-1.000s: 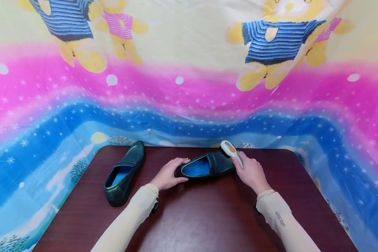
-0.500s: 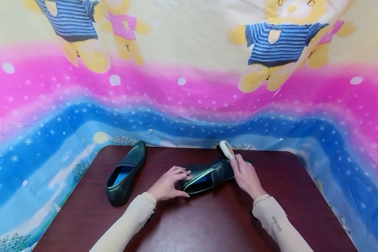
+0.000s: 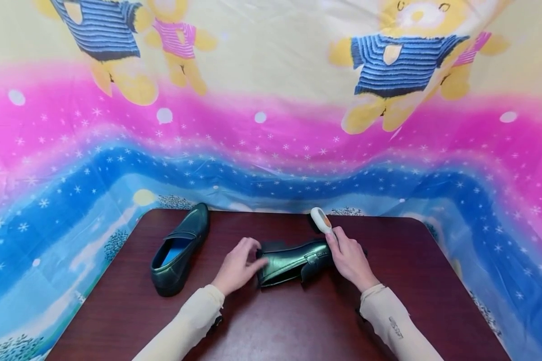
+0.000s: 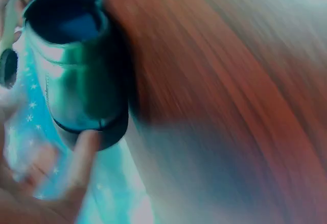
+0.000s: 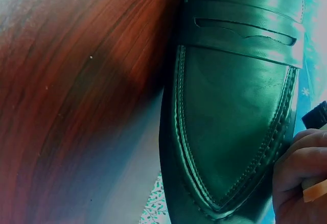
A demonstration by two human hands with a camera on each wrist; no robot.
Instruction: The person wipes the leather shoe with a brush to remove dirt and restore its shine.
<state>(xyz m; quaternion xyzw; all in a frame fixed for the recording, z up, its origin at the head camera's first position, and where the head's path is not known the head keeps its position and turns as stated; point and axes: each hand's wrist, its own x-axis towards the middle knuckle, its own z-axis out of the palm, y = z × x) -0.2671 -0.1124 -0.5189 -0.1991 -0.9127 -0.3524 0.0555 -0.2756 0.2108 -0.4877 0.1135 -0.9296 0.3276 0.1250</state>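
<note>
A dark green-black leather loafer (image 3: 286,260) lies tipped on its side, its opening facing the near edge in the head view. At its heel is my left hand (image 3: 237,265), blurred, fingers loosely bent; in the left wrist view one fingertip (image 4: 88,140) overlaps the heel, but contact is unclear. My right hand (image 3: 351,258) grips a white-handled brush (image 3: 320,219) with dark bristles. That hand is at the toe end of the loafer, whose strap and stitched vamp (image 5: 232,106) fill the right wrist view. Its hidden fingers may also steady the toe.
The matching loafer (image 3: 194,223) with a blue insole stands upright at the left on the dark red-brown wooden table (image 3: 271,321). A printed cloth (image 3: 262,155) with bears and snowflakes hangs behind and around the table's edges.
The loafer has rolled from upright onto its side, opening toward me. My left hand has shifted its place at the heel. The brush has moved slightly left and down with my right hand.
</note>
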